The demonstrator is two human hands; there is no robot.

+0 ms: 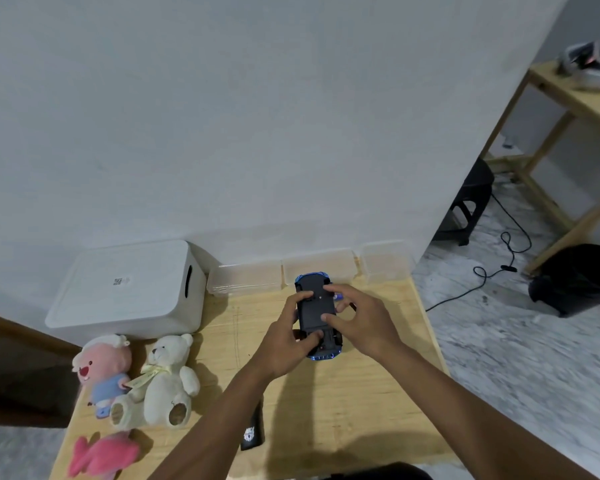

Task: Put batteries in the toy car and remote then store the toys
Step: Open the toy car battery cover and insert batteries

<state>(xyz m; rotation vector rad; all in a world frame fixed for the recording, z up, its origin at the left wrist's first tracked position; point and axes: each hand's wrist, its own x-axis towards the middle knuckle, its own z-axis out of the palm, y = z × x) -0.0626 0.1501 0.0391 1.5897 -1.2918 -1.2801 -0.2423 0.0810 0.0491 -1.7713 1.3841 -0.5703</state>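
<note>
A blue toy car (pixel 315 308) is held upside down above the wooden table (pixel 361 393), its black underside facing me. My left hand (pixel 284 344) grips its left side, thumb on the near end and a finger on the far part. My right hand (pixel 357 317) holds the right side, with fingertips pressing on the black underside. A black remote (pixel 253 431) lies on the table near me, partly hidden under my left forearm. A white lidded storage box (pixel 129 292) stands at the back left of the table.
Three plush toys lie at the left: a pink-faced one (pixel 101 372), a cream teddy bear (pixel 167 382) and a pink one (pixel 101 455). Clear plastic containers (pixel 246 277) line the wall behind the car. Right of the table are floor, cables and a wooden shelf (pixel 568 98).
</note>
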